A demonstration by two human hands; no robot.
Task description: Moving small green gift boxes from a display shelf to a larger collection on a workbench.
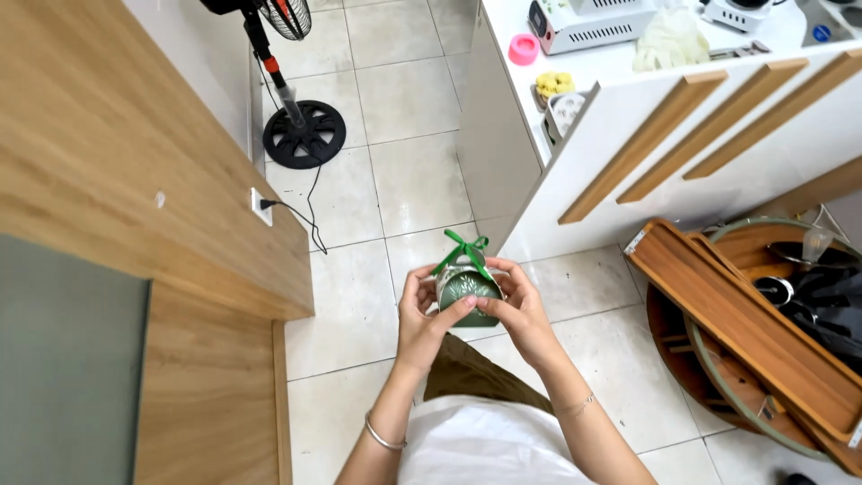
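Head camera, looking steeply down, hands apparently close below.

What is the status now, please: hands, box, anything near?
Left hand and right hand both grip small green gift box. Green ribbon bow on top. Nothing between hands and box.

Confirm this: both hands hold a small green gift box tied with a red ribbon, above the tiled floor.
Not quite. The ribbon is green, not red, as the head view shows. The rest stands: the left hand and right hand hold the small green gift box above the tiled floor.
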